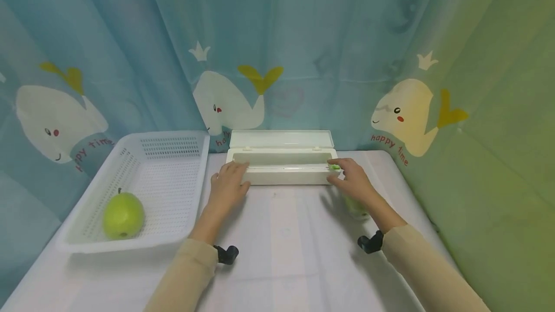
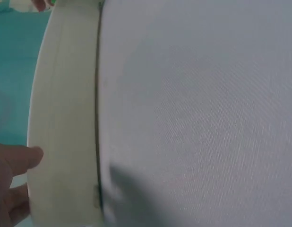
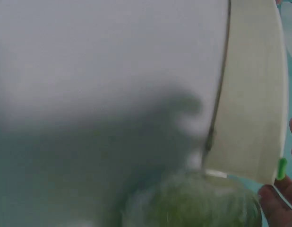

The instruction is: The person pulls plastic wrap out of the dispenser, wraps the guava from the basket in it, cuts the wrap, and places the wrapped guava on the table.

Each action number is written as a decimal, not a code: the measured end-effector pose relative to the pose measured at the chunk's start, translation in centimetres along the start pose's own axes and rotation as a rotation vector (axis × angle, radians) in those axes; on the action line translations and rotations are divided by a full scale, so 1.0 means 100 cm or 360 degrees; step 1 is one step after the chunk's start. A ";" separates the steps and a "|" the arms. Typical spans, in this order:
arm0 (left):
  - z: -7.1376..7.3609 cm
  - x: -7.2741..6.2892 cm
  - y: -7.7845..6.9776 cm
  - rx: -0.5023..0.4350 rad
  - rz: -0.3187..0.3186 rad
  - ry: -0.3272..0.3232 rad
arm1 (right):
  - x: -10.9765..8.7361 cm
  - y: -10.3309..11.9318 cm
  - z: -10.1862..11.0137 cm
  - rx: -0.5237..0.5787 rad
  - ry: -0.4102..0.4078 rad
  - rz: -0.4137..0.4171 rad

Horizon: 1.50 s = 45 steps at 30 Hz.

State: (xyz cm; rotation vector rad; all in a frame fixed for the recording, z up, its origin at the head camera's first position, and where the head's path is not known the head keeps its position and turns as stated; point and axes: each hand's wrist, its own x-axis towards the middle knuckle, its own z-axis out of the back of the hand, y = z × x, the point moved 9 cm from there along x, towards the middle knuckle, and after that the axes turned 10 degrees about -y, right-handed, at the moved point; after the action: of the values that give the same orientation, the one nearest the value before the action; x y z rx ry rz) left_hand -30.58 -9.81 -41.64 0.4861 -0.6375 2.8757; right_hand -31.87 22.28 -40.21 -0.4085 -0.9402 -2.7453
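Closest to the wearer, well behind the grip, two black wrist cameras sit at the cuffs above a white tablecloth. Under the right forearm, just behind the right hand, lies a green item with a clear, glossy covering; what it is cannot be told. Off to the left of the left hand, a white basket holds one green fruit.

The hands themselves are set well apart, one at each end of the long white box, which spans the gap between them. The left thumb and fingers are clamped about the box's front wall at its left end. The right thumb and forefinger stand apart around the right front corner, the fingers at a small green tab; whether they pinch it cannot be told.

Beyond the grip, the hinged lid stands raised behind the box, and a blue curtain with whale prints hangs farther back.

The step in hand looks like steadying the box while working at its front edge. The next move seems to call for a firm left hold and a sure right-hand purchase near the tab.
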 end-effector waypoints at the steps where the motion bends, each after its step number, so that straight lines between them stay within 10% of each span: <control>1: 0.000 -0.001 0.000 -0.0008 -0.0004 -0.0014 | 0.002 0.000 -0.003 -0.0007 -0.0002 0.0003; 25: 0.002 0.004 -0.006 0.0090 -0.0035 -0.0149 | 0.026 -0.005 0.003 -0.0238 -0.0234 0.0039; 33: 0.014 0.027 -0.024 0.0082 -0.0318 -0.0375 | 0.043 0.040 -0.022 -0.0427 0.0016 0.0482; 37: 0.005 0.036 -0.018 0.0174 -0.0313 -0.0201 | 0.048 0.047 -0.042 -0.0622 0.0217 0.0613; 41: -0.008 0.041 -0.012 0.0259 -0.0236 0.0084 | 0.053 0.040 -0.054 -0.0760 0.0408 0.0533; 45: -0.012 0.043 -0.010 0.0319 -0.0217 0.0161 | 0.059 0.033 -0.058 -0.0798 0.0488 0.0449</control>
State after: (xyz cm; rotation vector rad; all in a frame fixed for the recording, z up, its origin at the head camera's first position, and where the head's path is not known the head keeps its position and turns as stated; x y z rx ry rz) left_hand -34.75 -8.06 -40.76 0.3903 -0.2898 2.8249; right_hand -37.57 15.48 -40.84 -0.1673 -0.1028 -2.6437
